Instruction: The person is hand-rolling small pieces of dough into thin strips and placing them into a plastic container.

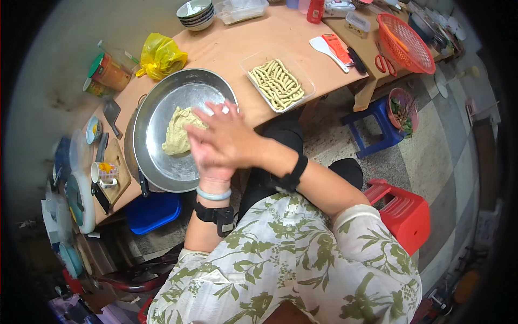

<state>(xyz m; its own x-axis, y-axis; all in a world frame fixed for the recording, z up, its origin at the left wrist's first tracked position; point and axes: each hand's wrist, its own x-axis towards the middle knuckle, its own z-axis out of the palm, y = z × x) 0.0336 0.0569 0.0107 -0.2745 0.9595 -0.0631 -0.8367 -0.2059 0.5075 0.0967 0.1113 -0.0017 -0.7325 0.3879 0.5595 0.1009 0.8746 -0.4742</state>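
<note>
My right hand lies across the palm of my left hand, above the near right rim of a wide metal basin. The right hand's fingers are spread and slightly blurred. Whether anything sits between the palms is hidden. In the basin, just left of my hands, rests a lump of pale green-yellow dough, partly covered by my fingers. A thin whitish film marks the basin floor. To the right stands a clear plastic container with many thin rolled dough strips in it.
A yellow plastic bag, stacked bowls and jars line the table's far side. At left are a mug and a cutting board. Red-handled scissors and a red colander lie right; stools stand below.
</note>
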